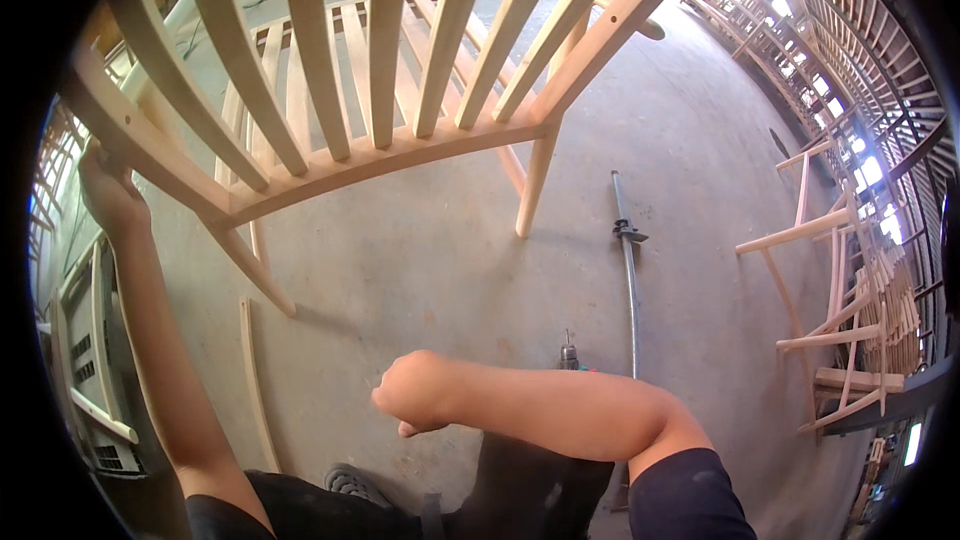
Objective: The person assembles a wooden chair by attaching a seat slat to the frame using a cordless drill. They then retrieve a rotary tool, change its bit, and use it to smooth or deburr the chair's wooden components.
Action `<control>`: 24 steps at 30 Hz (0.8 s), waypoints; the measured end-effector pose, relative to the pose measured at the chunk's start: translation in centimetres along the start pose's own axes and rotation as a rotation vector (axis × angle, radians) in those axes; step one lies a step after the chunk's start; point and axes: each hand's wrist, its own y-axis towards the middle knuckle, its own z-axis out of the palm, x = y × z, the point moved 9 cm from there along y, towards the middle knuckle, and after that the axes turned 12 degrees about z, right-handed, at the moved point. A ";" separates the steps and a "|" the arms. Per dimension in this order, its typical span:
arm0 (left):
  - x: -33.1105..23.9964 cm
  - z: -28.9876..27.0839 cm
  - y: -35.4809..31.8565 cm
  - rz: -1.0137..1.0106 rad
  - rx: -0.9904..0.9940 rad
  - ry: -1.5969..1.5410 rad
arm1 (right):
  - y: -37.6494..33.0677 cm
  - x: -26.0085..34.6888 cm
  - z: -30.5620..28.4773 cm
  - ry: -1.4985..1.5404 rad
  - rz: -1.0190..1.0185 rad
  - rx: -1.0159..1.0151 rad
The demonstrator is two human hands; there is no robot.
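A pale wooden armchair frame (400, 148) with a slatted back stands in front of me, its back toward me and its legs on the concrete floor. My left hand (112, 195) is closed around the left post of the chair back, its fingertips partly hidden behind the wood. Lower down, apart from the chair, my right hand (415, 392) hovers over the floor in front of my body. Its fingers are curled in, and whatever they may hold is hidden. Past my right forearm, the chuck of a power drill (569, 352) shows; the arm covers most of the tool.
A long metal bar clamp (628, 270) lies on the floor at right. On the left lies a thin wooden strip (252, 370), near my shoe (355, 483). More wooden chair frames (800, 232) stand at far right, and pale frame parts (98, 340) rest at the left edge.
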 end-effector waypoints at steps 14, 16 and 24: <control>-2.0 2.3 -1.6 0.039 0.085 -0.007 | -0.2 0.1 -0.9 0.001 -0.018 0.050; -1.5 1.3 -1.4 0.063 0.083 -0.083 | -0.1 0.2 -0.7 -0.003 -0.018 0.078; -4.8 6.6 -5.9 0.085 0.151 0.087 | -0.7 -0.4 -1.5 0.014 -0.064 -0.020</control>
